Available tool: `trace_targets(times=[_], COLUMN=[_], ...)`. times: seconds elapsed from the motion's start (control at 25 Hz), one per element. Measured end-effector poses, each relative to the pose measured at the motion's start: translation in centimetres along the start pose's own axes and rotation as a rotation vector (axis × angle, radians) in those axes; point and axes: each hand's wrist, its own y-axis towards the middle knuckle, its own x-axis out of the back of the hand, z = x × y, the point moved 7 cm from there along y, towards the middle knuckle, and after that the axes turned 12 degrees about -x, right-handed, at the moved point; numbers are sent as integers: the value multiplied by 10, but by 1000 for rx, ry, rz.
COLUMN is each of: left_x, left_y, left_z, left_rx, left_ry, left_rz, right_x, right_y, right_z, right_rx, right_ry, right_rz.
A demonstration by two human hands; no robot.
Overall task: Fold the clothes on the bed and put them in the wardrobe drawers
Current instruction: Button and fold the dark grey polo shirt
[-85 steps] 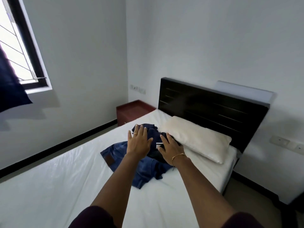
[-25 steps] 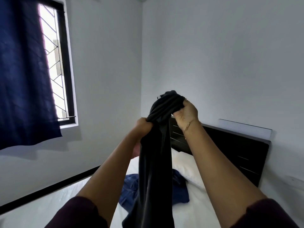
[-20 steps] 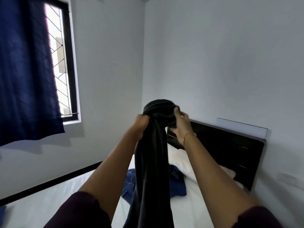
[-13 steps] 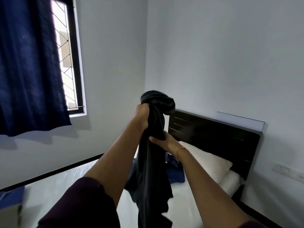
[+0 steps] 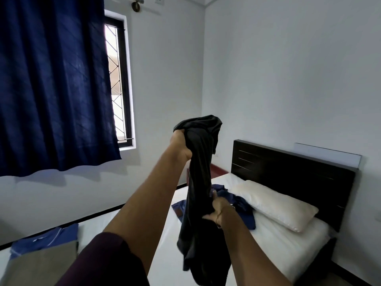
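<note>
My left hand (image 5: pixel 181 144) is raised at about twelve o'clock, fingers clenched tight round the bunched top of a long black soft garment (image 5: pixel 199 178). My right hand (image 5: pixel 216 207) is lower, at about five o'clock from the left, fingers and thumb pinching the same hanging cloth partway down; its tail dangles below. Behind it, on the white-sheeted bed (image 5: pixel 274 240), lies a crumpled heap of dark blue clothes (image 5: pixel 241 205), with a cream pillow (image 5: pixel 276 205) at its three o'clock. At eight o'clock lie a folded blue garment (image 5: pixel 45 238) and a folded khaki piece (image 5: pixel 41 265).
</note>
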Motion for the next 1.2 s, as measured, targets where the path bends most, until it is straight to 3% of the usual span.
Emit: trace_targets(times=[0.12, 0.2, 0.32, 0.36, 0.4, 0.48, 0.64, 0.76, 0.84, 0.96, 1.08, 1.2], left_x=[34, 74, 159, 176, 188, 193, 157, 160, 164, 152, 152, 168], left_y=[3, 14, 35, 40, 49, 58, 44, 33, 33, 24, 37, 61], left_z=[-21, -38, -65, -68, -66, -56, -34, -29, -27, -29, -32, -37], left_rx=[11, -34, -225, -283, -310, -294, -40, 24, 18, 34, -4, -117], left_ry=[22, 231, 1250, 1501, 1536, 1208, 336, -6, -109, -169, -5, 73], left_rz=[28, 39, -81, -68, -27, 94, 389, 299, 333, 429, 335, 206], right_x=[-28, -54, -97, -112, -127, -152, -184, -208, -184, -176, -162, -147], right_y=[-12, -22, -29, -35, -40, -47, -66, -80, -77, -60, -58, -64], right_z=[20, 31, 47, 50, 52, 49, 34, 22, 27, 26, 25, 43], right_rx=[229, 312, 365, 384, 406, 436, 447, 443, 535, 394, 346, 566], right_ry=[116, 258, 472, 510, 536, 542, 338, 164, 179, -108, 81, 104], right_rz=[-73, -54, 36, 69, 109, 174, 224, 32, -246, -231, -71, -195])
